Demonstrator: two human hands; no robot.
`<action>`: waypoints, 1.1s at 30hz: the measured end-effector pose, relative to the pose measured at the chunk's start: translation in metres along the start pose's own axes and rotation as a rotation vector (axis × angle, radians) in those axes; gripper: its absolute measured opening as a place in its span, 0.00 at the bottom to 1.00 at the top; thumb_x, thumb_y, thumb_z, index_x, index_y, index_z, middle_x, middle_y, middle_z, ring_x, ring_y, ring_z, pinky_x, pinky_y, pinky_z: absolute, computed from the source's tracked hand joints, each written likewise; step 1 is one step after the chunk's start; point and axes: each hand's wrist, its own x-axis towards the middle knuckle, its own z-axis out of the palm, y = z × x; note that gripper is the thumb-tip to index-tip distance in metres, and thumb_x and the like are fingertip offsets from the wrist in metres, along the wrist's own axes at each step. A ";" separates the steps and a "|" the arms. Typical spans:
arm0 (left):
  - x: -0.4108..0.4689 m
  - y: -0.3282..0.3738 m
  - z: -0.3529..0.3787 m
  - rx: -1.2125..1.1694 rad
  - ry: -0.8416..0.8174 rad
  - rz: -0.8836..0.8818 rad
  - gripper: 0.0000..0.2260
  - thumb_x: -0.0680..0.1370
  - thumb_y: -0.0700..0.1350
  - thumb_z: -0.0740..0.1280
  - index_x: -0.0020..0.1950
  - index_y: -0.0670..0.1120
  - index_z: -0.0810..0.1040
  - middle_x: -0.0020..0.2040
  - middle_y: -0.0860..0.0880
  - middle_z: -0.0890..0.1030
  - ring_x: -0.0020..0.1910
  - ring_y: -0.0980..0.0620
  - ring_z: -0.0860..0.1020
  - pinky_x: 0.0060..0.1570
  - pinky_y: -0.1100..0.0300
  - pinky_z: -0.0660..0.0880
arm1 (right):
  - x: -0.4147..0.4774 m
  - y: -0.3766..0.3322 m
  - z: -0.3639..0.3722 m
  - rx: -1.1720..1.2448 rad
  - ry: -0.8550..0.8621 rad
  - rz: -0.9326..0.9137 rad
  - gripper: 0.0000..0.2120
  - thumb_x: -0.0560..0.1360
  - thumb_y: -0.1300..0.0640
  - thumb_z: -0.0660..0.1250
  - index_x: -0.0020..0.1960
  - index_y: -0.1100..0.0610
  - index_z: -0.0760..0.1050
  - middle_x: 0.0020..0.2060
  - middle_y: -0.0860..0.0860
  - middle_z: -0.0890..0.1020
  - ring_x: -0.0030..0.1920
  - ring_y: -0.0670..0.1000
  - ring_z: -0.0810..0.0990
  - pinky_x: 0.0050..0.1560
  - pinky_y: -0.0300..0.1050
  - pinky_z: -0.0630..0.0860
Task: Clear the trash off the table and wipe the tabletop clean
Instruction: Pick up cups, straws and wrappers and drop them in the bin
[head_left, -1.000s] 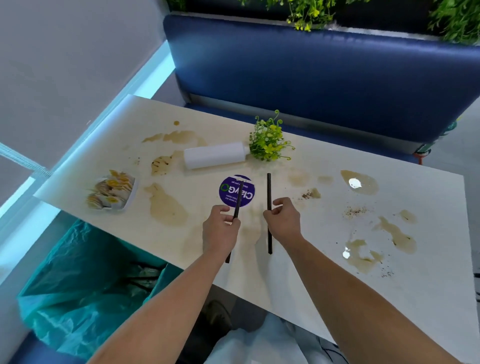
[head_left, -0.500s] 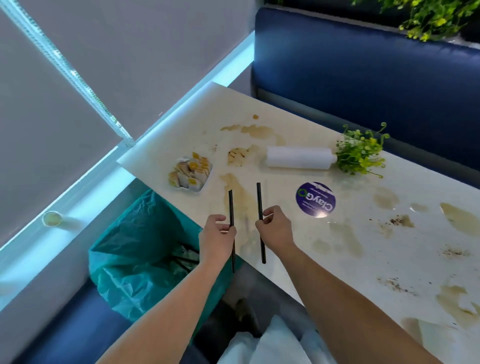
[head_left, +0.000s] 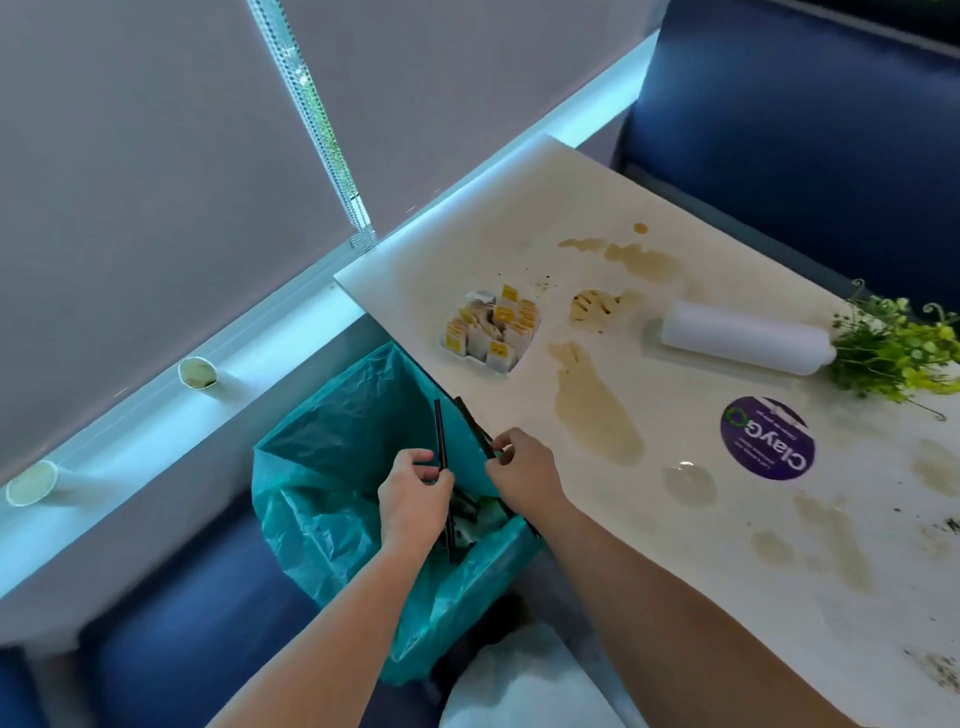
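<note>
over the green bag (head_left: 332, 457), the left hand (head_left: 413, 496) has its fingers (head_left: 422, 457) pinched on the left stick (head_left: 440, 431). the right hand (head_left: 522, 480) pinches the right stick (head_left: 470, 421) over the bag's edge. past the bag, a tray of packets (head_left: 491, 327) sits on the dirty counter (head_left: 675, 545).

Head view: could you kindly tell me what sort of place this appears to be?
Probably a café or fast-food dining booth: a blue padded bench, a stained table carrying a tray of sachets, and a round ClayGo sticker.
</note>
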 end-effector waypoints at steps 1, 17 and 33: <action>0.003 -0.004 -0.003 0.001 0.005 -0.013 0.11 0.77 0.49 0.72 0.57 0.56 0.75 0.44 0.58 0.82 0.40 0.65 0.78 0.30 0.75 0.68 | 0.002 -0.002 0.006 -0.018 -0.013 -0.005 0.11 0.74 0.58 0.68 0.56 0.54 0.78 0.40 0.48 0.77 0.36 0.44 0.75 0.31 0.35 0.65; 0.045 -0.050 -0.038 0.037 0.060 -0.108 0.07 0.80 0.51 0.69 0.55 0.51 0.77 0.43 0.58 0.81 0.41 0.63 0.76 0.36 0.67 0.68 | 0.027 -0.028 0.066 -0.195 -0.226 -0.120 0.25 0.76 0.50 0.70 0.72 0.51 0.74 0.67 0.50 0.79 0.67 0.51 0.77 0.65 0.41 0.69; 0.039 -0.020 -0.022 0.043 0.060 0.015 0.09 0.81 0.53 0.67 0.59 0.52 0.77 0.51 0.54 0.80 0.50 0.54 0.78 0.48 0.57 0.72 | 0.021 -0.022 0.019 -0.053 0.133 -0.136 0.17 0.78 0.59 0.66 0.67 0.52 0.75 0.57 0.50 0.76 0.52 0.49 0.78 0.56 0.46 0.78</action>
